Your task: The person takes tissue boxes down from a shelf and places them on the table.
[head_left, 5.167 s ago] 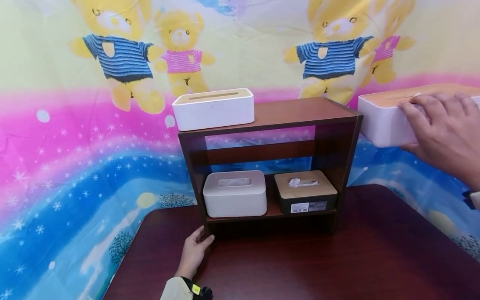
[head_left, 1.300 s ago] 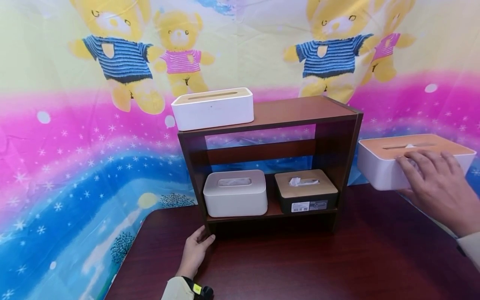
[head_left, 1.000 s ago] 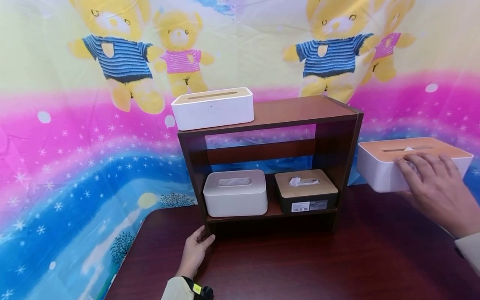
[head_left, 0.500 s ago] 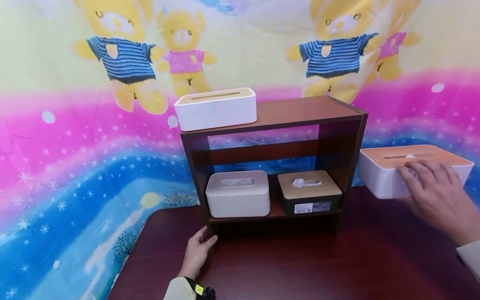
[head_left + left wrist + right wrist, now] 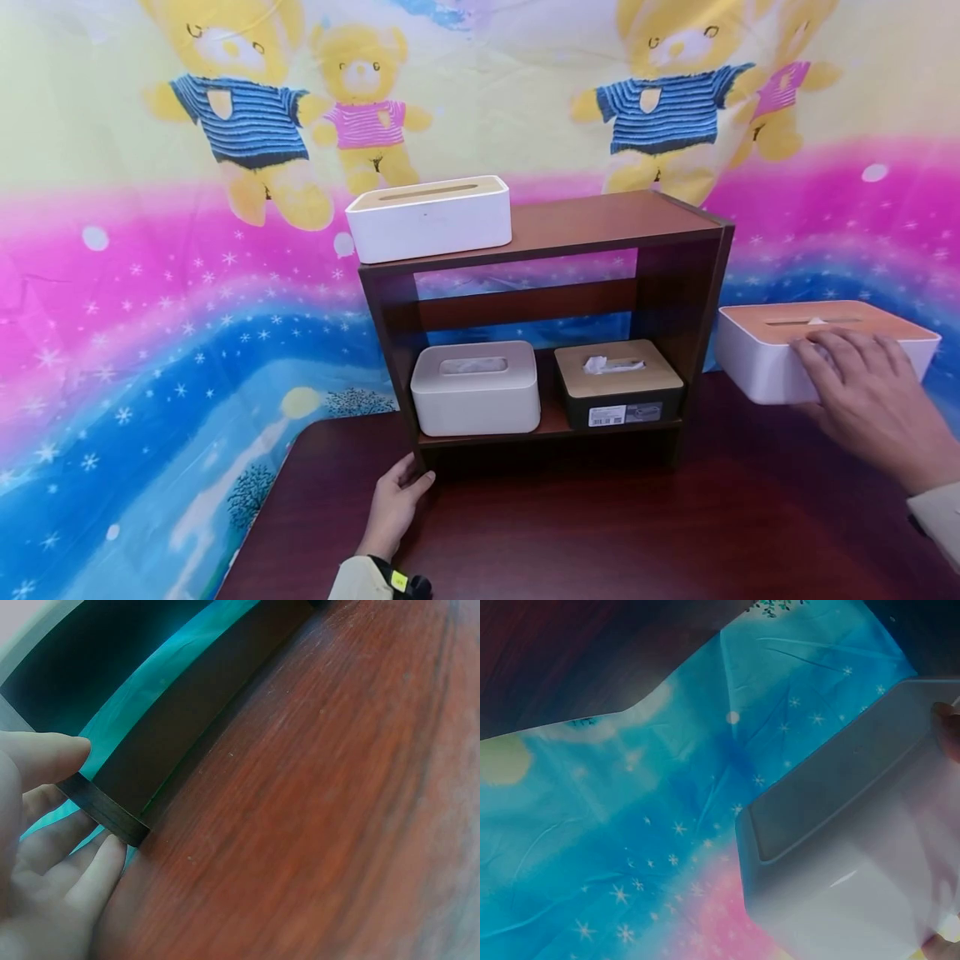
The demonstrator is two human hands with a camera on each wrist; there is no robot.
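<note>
My right hand [image 5: 877, 396] grips a white tissue box [image 5: 765, 367] with a wood-tone lid by its front side, to the right of the shelf. A bit of tissue pokes through the lid's slot. The right wrist view shows the grey underside of this tissue box [image 5: 840, 780], raised off the table. My left hand [image 5: 393, 504] holds the foot of the brown wooden shelf [image 5: 600, 221] at its lower left. In the left wrist view, thumb and fingers lie on either side of the shelf's side panel [image 5: 105, 810].
Another white tissue box [image 5: 431, 229] stands on the shelf top, at the left. A beige tissue box [image 5: 476, 404] and a dark one [image 5: 618, 383] with a wooden lid sit on the lower board. The table [image 5: 540, 533] is dark red-brown; a bear-print cloth [image 5: 225, 350] hangs behind.
The right hand has lowered the white tissue box from beside the shelf top to about mid-height of the shelf, slowly over the last second. The left hand stays at the shelf's foot.
</note>
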